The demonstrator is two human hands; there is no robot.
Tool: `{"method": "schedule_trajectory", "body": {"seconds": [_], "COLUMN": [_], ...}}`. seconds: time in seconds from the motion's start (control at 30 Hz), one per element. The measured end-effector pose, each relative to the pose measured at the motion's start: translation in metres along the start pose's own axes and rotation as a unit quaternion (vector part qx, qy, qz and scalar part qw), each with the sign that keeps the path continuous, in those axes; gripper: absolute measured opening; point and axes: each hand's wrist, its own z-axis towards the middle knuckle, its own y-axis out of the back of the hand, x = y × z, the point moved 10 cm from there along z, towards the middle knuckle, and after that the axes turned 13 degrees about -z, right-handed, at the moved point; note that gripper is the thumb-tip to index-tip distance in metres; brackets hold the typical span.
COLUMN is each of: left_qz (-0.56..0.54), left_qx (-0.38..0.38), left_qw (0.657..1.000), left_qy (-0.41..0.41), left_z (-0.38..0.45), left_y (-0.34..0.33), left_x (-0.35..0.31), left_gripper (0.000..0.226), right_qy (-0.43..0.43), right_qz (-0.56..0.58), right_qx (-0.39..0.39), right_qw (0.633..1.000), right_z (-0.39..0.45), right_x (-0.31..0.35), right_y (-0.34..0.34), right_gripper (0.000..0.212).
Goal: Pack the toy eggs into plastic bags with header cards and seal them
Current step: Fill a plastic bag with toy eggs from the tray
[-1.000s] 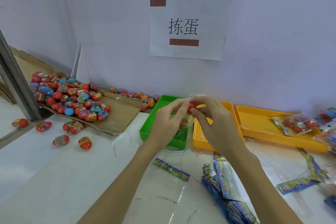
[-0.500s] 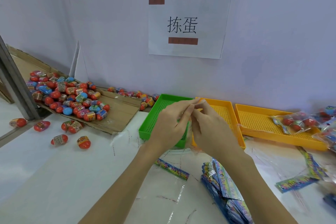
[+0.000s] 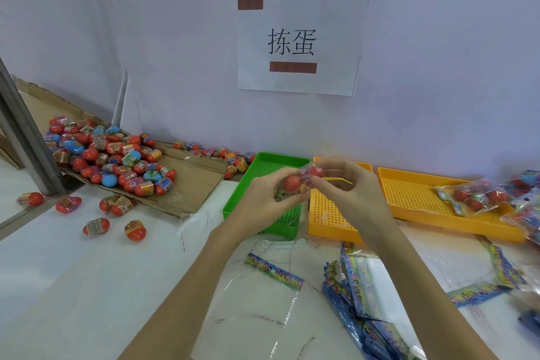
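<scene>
This looks like a small packing station in a toy workshop or factory. A printed paper sign [image 3: 301,44] with two Chinese characters is stuck on the plain partition wall [image 3: 438,67], labelling the spot. Loose toy eggs [image 3: 111,158] lie heaped in bulk on a flattened sheet of cardboard [image 3: 193,184], spilling onto the white bench [image 3: 73,272]. Perforated sorting trays, one green [image 3: 263,166] and two yellow [image 3: 415,199], line the wall, with a stack of printed header-card bags [image 3: 362,295] and filled packets [image 3: 473,196] nearby.
</scene>
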Motion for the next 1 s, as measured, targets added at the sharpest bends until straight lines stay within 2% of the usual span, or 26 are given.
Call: {"method": "schedule_trajectory", "body": {"seconds": [0.17,0.27,0.4,0.53,0.63,0.73,0.83,0.9,1.0], "left_qz": [-0.052,-0.09,-0.093,-0.041,-0.071,-0.055,-0.069,-0.082,-0.095], "left_qx": [0.008,0.004,0.023,0.005,0.008,0.008,0.022,0.023,0.021], "left_qw": [0.998,0.996,0.994,0.996,0.996,0.997,0.995,0.993,0.99], "left_qy": [0.021,0.026,0.054,0.076,0.054,0.049,0.07,0.084,0.102], "left_z": [0.002,0.001,0.0,0.001,0.002,0.001,0.0,-0.001,-0.001], "left_y": [-0.003,-0.003,-0.008,-0.007,-0.004,-0.001,-0.007,-0.01,-0.013], "left_x": [0.008,0.008,0.013,0.023,0.013,0.009,0.014,0.018,0.021], "left_gripper": [0.039,0.034,0.026,0.015,0.033,0.034,0.027,0.022,0.03], "right_qy": [-0.056,-0.062,-0.018,0.08,0.115,0.087,0.033,0.036,0.074], "right_qz": [0.088,0.118,0.072,-0.081,-0.153,-0.121,-0.06,-0.055,-0.111], "right_qx": [0.06,0.084,0.087,0.033,-0.016,-0.026,0.004,0.044,0.069], "right_qw": [0.993,0.988,0.993,0.993,0.981,0.989,0.998,0.997,0.989], "right_z": [0.001,-0.001,-0.002,-0.002,-0.003,-0.001,-0.001,-0.002,-0.003], "right_x": [-0.017,-0.018,-0.008,0.012,0.019,0.013,0.005,0.006,0.013], "right_y": [-0.009,-0.015,-0.016,-0.01,-0.002,0.002,-0.002,-0.01,-0.018], "right_gripper": [0.018,0.026,0.022,0.017,0.015,0.017,0.017,0.014,0.01]}}
